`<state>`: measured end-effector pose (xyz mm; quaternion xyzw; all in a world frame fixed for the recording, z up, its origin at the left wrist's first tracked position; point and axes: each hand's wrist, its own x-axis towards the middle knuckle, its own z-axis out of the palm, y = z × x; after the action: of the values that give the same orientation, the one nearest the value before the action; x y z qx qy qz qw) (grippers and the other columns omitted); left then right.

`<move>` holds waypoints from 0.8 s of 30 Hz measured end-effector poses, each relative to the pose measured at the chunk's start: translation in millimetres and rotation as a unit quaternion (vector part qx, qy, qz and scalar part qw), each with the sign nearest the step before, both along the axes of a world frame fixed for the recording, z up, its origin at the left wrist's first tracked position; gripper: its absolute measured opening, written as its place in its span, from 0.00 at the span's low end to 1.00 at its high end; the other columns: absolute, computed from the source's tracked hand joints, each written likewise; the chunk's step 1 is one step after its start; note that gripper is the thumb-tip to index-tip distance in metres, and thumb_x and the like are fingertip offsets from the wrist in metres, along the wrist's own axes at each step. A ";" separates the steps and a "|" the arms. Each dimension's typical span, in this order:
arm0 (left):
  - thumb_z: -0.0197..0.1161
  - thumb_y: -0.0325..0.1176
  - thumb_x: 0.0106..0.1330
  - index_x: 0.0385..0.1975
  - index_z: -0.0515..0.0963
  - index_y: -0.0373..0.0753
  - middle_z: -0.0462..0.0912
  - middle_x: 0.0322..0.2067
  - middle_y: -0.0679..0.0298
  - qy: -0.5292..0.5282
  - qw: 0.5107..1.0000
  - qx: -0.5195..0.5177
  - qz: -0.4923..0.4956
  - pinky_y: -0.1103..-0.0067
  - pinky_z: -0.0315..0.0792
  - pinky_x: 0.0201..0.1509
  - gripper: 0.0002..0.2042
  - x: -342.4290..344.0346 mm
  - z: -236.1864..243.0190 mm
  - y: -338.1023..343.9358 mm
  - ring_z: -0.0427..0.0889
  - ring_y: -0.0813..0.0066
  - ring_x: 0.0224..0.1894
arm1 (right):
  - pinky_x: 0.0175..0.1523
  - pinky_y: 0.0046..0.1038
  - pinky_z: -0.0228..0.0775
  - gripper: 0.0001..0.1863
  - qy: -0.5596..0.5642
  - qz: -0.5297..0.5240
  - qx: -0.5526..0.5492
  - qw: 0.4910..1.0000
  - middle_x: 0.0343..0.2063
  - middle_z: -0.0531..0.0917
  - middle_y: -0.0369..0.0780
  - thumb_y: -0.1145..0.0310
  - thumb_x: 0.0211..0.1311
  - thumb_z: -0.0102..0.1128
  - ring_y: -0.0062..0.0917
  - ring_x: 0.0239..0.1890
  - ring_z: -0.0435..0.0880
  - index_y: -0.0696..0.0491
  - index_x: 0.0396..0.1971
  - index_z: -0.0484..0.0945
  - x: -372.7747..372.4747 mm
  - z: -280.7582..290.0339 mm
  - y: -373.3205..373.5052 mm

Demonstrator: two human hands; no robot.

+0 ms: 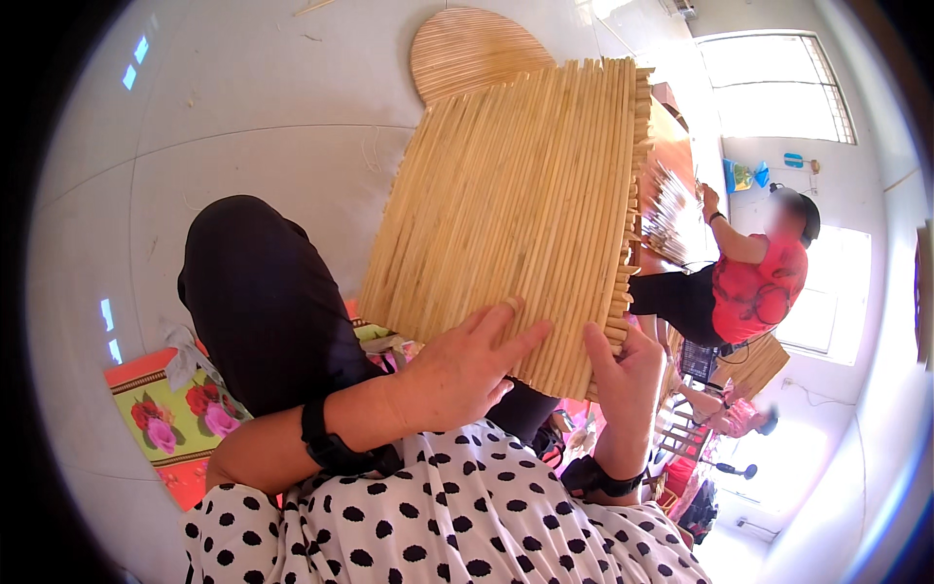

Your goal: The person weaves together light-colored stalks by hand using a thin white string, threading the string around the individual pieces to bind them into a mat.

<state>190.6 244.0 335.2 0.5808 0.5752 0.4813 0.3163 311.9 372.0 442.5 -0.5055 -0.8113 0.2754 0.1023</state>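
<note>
A stiff mat of slim pale wooden or bamboo sticks (506,204), laid side by side, tilts up in front of my lap. Its stick ends are uneven along the top, and a thick, layered edge runs down its right side. My left hand (457,370) rests on the lower part of the mat, fingers stretched and spread over the sticks. At the lower right corner my right hand (628,380) grips the edge, thumb on the front face and the other fingers curled around the side, partly hidden.
A round slatted mat (477,49) lies on the pale tiled floor (263,165) beyond. To my left is a flower-patterned cloth (175,414). At right, a person in red (764,277) works by a table (671,146) with thin sticks; another person (739,414) is farther back.
</note>
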 end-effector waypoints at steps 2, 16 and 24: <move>0.65 0.28 0.54 0.66 0.57 0.44 0.62 0.55 0.44 0.002 1.000 0.012 0.007 0.65 0.72 0.54 0.37 0.5 -1.7 -0.6 0.69 0.45 0.56 | 0.28 0.20 0.71 0.13 -0.011 0.008 0.009 1.000 0.20 0.84 0.39 0.68 0.56 0.65 0.13 0.21 0.79 0.65 0.32 0.81 1.1 0.2 -0.1; 0.62 0.24 0.56 0.62 0.63 0.38 0.67 0.58 0.50 -0.045 0.995 -0.052 0.070 0.70 0.71 0.56 0.31 -23.3 19.6 -13.9 0.72 0.49 0.56 | 0.21 0.26 0.63 0.14 0.033 0.073 0.045 0.996 0.10 0.74 0.42 0.66 0.56 0.64 0.19 0.13 0.73 0.61 0.21 0.76 -11.7 -6.9 -8.3; 0.56 0.17 0.57 0.54 0.71 0.32 0.77 0.53 0.52 0.143 0.960 0.124 0.204 0.71 0.68 0.59 0.22 -89.1 101.0 -42.4 0.76 0.56 0.54 | 0.21 0.33 0.63 0.18 0.030 0.175 0.100 0.979 0.11 0.72 0.48 0.65 0.53 0.64 0.41 0.14 0.73 0.61 0.15 0.70 -25.4 -6.8 -21.0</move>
<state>101.5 201.6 436.2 0.5483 0.6570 0.5149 0.0514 286.6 351.1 435.8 -0.3344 -0.9072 0.2216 0.1268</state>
